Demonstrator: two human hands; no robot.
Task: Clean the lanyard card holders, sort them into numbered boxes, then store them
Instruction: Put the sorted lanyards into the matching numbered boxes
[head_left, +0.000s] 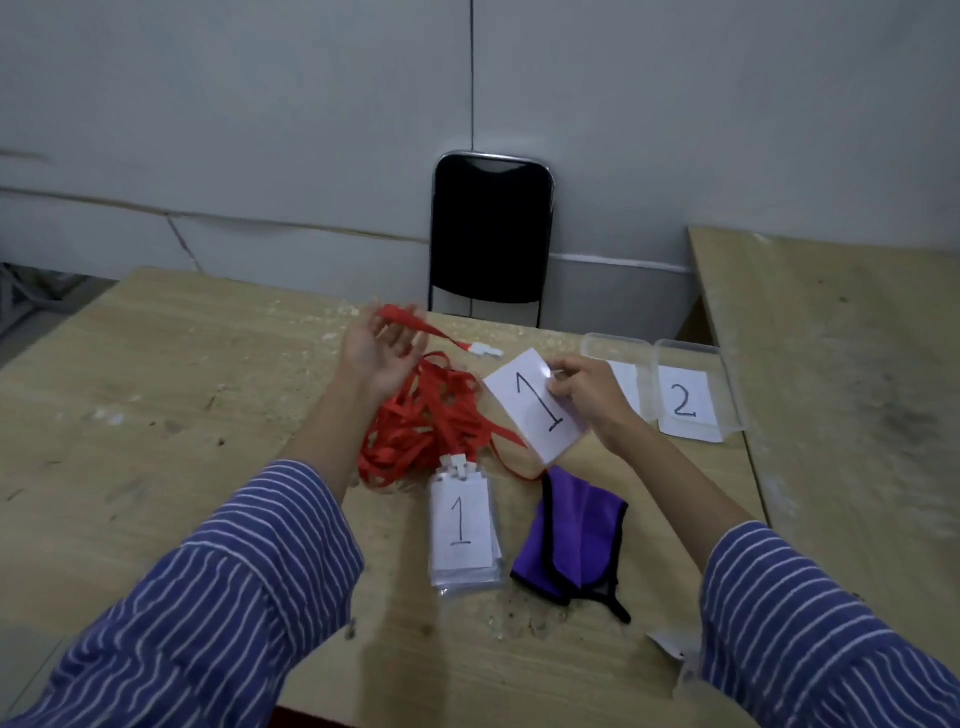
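Observation:
My right hand pinches the top edge of a clear card holder whose card reads 1, held tilted above the table. My left hand is raised palm up with a red lanyard strap draped over its fingers; the strap's white clip hangs to the right. A tangle of red lanyards lies under both hands. A stack of card holders marked 1 lies in front of it. A folded purple cloth sits beside the stack.
Two clear plastic boxes stand at the back right: one partly behind my right hand, the other with a card marked 2. A black chair stands behind the wooden table. A second table adjoins on the right.

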